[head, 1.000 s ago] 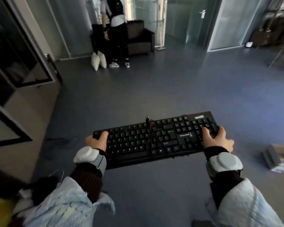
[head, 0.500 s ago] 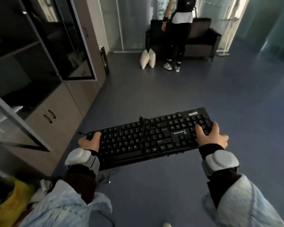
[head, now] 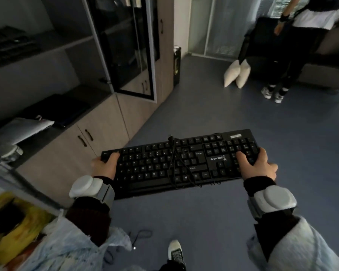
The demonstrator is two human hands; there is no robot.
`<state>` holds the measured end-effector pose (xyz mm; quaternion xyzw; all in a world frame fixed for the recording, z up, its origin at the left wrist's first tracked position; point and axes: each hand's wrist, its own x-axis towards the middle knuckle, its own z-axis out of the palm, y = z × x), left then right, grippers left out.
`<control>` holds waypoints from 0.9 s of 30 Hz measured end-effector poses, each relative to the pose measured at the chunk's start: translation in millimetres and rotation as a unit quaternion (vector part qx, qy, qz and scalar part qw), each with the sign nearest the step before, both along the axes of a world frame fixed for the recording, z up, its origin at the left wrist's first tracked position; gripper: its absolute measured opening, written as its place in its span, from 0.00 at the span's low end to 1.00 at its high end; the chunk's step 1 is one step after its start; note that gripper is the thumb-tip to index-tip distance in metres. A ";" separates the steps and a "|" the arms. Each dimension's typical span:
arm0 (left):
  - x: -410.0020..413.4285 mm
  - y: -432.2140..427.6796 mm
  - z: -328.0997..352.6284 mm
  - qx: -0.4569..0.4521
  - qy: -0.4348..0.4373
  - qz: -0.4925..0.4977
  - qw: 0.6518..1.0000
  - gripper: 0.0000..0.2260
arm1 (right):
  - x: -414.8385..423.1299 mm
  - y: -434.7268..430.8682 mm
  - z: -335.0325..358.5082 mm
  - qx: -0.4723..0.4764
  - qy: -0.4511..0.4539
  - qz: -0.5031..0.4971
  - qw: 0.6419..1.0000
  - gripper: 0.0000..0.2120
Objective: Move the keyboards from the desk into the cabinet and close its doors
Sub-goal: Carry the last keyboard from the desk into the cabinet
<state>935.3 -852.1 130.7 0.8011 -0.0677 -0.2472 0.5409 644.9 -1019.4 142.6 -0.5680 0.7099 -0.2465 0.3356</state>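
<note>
I carry a black keyboard (head: 160, 165) level in front of me, its cable wound around its middle. My left hand (head: 106, 166) grips its left end and my right hand (head: 256, 165) grips its right end. The cabinet (head: 106, 118) stands to my left, with dark open shelves above beige lower doors. Its glass door (head: 129, 45) hangs open. Another dark keyboard (head: 10, 44) lies on the upper shelf at the far left.
A person (head: 301, 45) stands at the back right by a dark sofa, with two white pillows (head: 237, 73) on the floor beside it. A loose cable (head: 139, 237) lies on the blue floor near my shoe (head: 175, 249). A grey object (head: 22, 130) rests on the lower shelf.
My view has turned left, bringing the cabinet and its open glass door closer and more central. The keyboard stays held at both ends; the person has shifted to the right of frame.
</note>
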 end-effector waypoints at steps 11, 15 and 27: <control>171.9 -133.0 42.5 0.033 -0.023 0.159 0.987 0.24 | 230.8 -200.7 21.0 -0.018 0.016 0.133 0.991 0.35; 229.8 -159.1 37.5 0.076 -0.022 0.264 0.961 0.32 | 342.6 -259.3 22.1 -0.019 0.002 0.229 0.973 0.35; 348.8 -132.9 70.6 0.142 -0.047 0.447 0.882 0.32 | 586.7 -292.7 47.7 0.000 -0.051 0.453 0.890 0.39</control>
